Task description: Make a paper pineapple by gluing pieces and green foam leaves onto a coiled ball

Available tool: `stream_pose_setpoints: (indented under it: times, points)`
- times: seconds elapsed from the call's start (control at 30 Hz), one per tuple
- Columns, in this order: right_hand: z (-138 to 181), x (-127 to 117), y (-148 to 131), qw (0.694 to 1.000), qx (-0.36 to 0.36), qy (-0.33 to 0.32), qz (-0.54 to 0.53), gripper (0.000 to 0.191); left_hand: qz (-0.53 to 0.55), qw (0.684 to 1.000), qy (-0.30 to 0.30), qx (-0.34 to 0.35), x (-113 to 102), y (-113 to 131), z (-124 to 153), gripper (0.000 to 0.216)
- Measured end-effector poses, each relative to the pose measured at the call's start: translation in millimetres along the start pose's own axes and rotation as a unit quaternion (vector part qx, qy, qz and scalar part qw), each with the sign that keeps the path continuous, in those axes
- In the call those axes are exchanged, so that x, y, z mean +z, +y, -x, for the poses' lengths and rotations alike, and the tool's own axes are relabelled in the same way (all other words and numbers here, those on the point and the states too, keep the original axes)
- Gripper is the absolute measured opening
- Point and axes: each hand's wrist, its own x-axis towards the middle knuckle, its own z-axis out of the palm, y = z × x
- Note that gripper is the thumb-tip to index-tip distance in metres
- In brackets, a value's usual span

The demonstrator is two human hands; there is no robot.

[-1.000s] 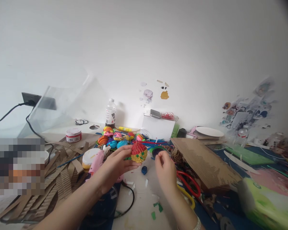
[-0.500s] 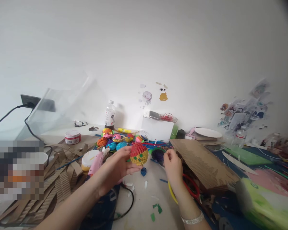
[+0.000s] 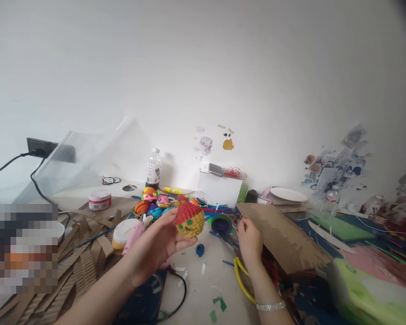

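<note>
My left hand [image 3: 157, 239] is closed around a bumpy red and yellow ball [image 3: 190, 220] with small green spots, held up over the table. To its right, my right hand [image 3: 249, 239] has its fingers curled together in a pinch; whatever they hold, if anything, I cannot make out. It is beside a dark purple coil [image 3: 221, 224] and the corrugated cardboard. Scissors with a yellow handle loop [image 3: 240, 277] lie partly under my right forearm. A small blue paper coil [image 3: 200, 250] rests on the table below the ball.
Behind my left hand are several colourful ridged balls [image 3: 150, 194] and a pink glue gun [image 3: 134, 234]. Cardboard strips [image 3: 91, 253] cover the left side. A bottle [image 3: 153, 169] stands at the back; a corrugated cardboard sheet [image 3: 284, 234] lies on the right. Green scraps [image 3: 219, 303] lie in front.
The ball has turned in my left hand, its red part now tilting to the upper left. My right hand has shifted slightly, staying closed. The whole view has moved a little.
</note>
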Motion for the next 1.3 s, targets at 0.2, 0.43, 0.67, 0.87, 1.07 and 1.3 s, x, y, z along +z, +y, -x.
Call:
stream_pose_setpoints:
  times: [0.2, 0.43, 0.67, 0.87, 1.07, 1.3]
  points:
    - [13, -1, -22, 0.991, -0.062, -0.025, -0.113, 0.028, -0.012, 1.000, 0.010, 0.016, -3, -1, -2, 0.023]
    - [51, 3, -66, 0.829, -0.009, -0.255, -0.498, 0.047, -0.070, 0.994, 0.080, 0.029, 0, -7, -3, 0.028]
    - [56, 1, -73, 0.806, 0.042, -0.335, -0.486, 0.041, -0.082, 0.990, 0.105, 0.050, -9, -9, -8, 0.031]
    - [55, -7, -75, 0.763, 0.053, -0.330, -0.553, 0.036, -0.076, 0.986, 0.139, 0.044, -7, -10, -8, 0.030]
    - [46, -15, -74, 0.707, 0.059, -0.245, -0.661, 0.029, -0.074, 0.982, 0.167, 0.048, -12, -13, -11, 0.025]
    - [42, -16, -70, 0.747, 0.048, -0.306, -0.588, 0.033, -0.065, 0.976, 0.198, 0.063, -19, -13, -16, 0.025]
